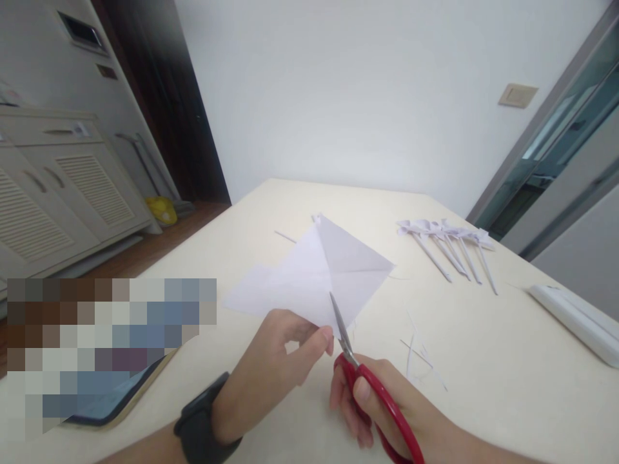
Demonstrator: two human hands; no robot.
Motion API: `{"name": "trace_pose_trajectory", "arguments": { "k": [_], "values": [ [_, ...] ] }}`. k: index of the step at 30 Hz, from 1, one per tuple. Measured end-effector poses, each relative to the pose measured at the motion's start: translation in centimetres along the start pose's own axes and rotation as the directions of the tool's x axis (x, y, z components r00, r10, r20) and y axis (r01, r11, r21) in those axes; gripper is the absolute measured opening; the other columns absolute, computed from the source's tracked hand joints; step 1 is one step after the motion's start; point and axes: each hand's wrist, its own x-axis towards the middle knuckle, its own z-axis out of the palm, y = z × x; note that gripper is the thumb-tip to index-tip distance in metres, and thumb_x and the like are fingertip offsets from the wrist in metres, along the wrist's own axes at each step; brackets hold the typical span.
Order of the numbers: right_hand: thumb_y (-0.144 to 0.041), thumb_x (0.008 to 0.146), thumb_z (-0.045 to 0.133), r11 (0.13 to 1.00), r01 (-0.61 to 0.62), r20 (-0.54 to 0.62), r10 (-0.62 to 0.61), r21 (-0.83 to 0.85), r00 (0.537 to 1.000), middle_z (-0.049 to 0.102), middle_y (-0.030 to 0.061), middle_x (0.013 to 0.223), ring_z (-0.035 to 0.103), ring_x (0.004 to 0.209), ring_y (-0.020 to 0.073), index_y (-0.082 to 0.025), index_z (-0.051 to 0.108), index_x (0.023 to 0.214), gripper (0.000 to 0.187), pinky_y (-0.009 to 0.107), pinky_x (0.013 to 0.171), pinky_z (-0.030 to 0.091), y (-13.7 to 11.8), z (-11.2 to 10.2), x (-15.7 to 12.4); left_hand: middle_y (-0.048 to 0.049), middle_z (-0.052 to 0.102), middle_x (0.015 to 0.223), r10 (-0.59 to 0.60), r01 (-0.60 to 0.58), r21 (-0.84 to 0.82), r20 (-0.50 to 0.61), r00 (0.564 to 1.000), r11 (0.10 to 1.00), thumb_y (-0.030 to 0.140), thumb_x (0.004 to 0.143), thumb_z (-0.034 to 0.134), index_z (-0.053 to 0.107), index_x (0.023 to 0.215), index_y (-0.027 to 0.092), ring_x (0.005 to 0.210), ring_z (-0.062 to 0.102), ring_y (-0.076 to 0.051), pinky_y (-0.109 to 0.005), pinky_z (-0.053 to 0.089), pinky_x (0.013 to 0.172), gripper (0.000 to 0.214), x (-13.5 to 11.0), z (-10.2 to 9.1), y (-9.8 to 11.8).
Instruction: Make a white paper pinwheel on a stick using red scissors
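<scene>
Between thumb and fingers, my left hand [294, 351] pinches the near corner of a white paper square [355, 261] with crossing diagonal creases. My right hand [377, 399] grips red-handled scissors [389, 409] by their loops. The blades point away from me and lie over the paper's near corner, along a crease. Another white sheet [251, 290] shows at the left, partly under or beside the square; which one I cannot tell. Thin paper strips [418, 351] are scattered on the table to the right of the scissors.
Several paper pinwheels on white sticks [445, 248] lie at the right back of the cream table [271, 200]. A long white object [573, 322] rests at the right edge. At the left, a tablet-like device [111, 406] is mostly blurred out. A white wall [338, 96] stands behind.
</scene>
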Motion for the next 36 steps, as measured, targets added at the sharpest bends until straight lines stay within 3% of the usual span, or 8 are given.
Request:
{"name": "trace_pose_trajectory", "arguments": {
  "k": [3,6,11,15,18,20,25,36],
  "values": [
    [-0.060,0.087,0.027,1.000,0.005,-0.006,-0.005,-0.011,1.000,0.046,-0.0017,0.056,0.041,0.046,0.0076,-0.013,0.054,0.085,0.054,0.021,0.049,0.035,0.0,0.0,0.1,0.0056,0.043,0.035,0.031,-0.032,-0.019,-0.048,0.998,0.999,0.031,0.081,0.043,0.058,0.057,0.017,0.036,0.043,-0.010,-0.022,0.037,0.044,0.032,0.0,-0.1,-0.4],
    [-0.061,0.086,0.029,1.000,-0.005,-0.006,0.005,-0.016,1.000,0.045,-0.0016,0.056,0.041,0.047,0.0075,-0.013,0.053,0.084,0.054,0.021,0.048,0.035,-0.3,0.0,0.1,0.0051,0.039,0.037,0.072,-0.079,-0.100,-0.070,0.995,0.992,0.034,0.086,0.039,0.043,0.044,0.019,0.039,0.042,-0.010,-0.025,0.042,0.057,0.045,-0.1,-0.2,-1.0],
    [-0.071,0.076,0.036,0.996,-0.087,-0.007,0.087,0.010,0.996,0.046,-0.0021,0.055,0.041,0.047,0.0077,-0.013,0.053,0.078,0.060,0.021,0.048,0.034,-1.0,0.0,0.0,0.0081,0.031,0.041,-0.033,-0.003,-0.246,-0.142,0.989,0.969,0.035,0.085,0.043,0.034,0.051,0.021,0.039,0.034,-0.009,-0.023,0.033,0.042,0.038,0.0,-0.2,-1.2],
    [-0.065,0.081,0.037,0.987,-0.147,-0.027,0.149,0.071,0.988,0.046,-0.0027,0.056,0.041,0.046,0.0065,-0.013,0.054,0.079,0.055,0.019,0.046,0.033,-0.8,-0.3,-0.1,0.0079,0.031,0.041,-0.065,0.033,-0.175,-0.177,0.982,0.984,0.036,0.084,0.045,0.029,0.047,0.022,0.040,0.036,-0.010,-0.026,0.041,0.054,0.043,-0.1,-0.2,-1.1],
    [-0.062,0.084,0.034,0.986,-0.128,-0.017,0.130,0.103,0.991,0.045,-0.0030,0.056,0.040,0.046,0.0067,-0.014,0.053,0.080,0.052,0.019,0.047,0.033,-0.5,-0.5,-0.1,0.0068,0.032,0.039,-0.098,0.083,-0.091,-0.174,0.980,0.992,0.038,0.084,0.043,0.029,0.042,0.022,0.044,0.043,-0.012,-0.030,0.044,0.072,0.047,-0.2,-0.1,-1.1],
    [-0.061,0.085,0.034,0.990,-0.108,0.003,0.108,0.093,0.994,0.044,-0.0028,0.057,0.041,0.049,0.0075,-0.014,0.053,0.080,0.051,0.020,0.050,0.034,-0.4,-0.7,0.0,0.0063,0.033,0.039,-0.127,0.118,-0.063,-0.157,0.979,0.991,0.040,0.083,0.042,0.030,0.041,0.022,0.046,0.045,-0.013,-0.031,0.044,0.075,0.048,-0.2,-0.1,-0.9],
    [-0.060,0.087,0.030,0.993,-0.088,0.030,0.086,0.074,0.996,0.045,-0.0020,0.059,0.041,0.051,0.0085,-0.015,0.051,0.081,0.050,0.022,0.053,0.035,-0.5,-0.7,-0.1,0.0053,0.035,0.039,-0.181,0.179,-0.021,-0.127,0.975,0.984,0.043,0.081,0.043,0.030,0.039,0.022,0.047,0.048,-0.014,-0.030,0.045,0.071,0.049,-0.3,0.0,-0.6],
    [-0.054,0.090,0.026,0.997,-0.007,0.042,0.004,0.082,0.999,0.046,-0.0008,0.061,0.042,0.052,0.0084,-0.015,0.050,0.080,0.047,0.022,0.053,0.036,-0.5,-0.3,-0.1,0.0053,0.035,0.039,-0.168,0.172,0.024,-0.116,0.979,0.985,0.042,0.080,0.043,0.029,0.038,0.022,0.045,0.044,-0.012,-0.026,0.039,0.056,0.049,-0.3,-0.1,-0.1]
  ]
}}
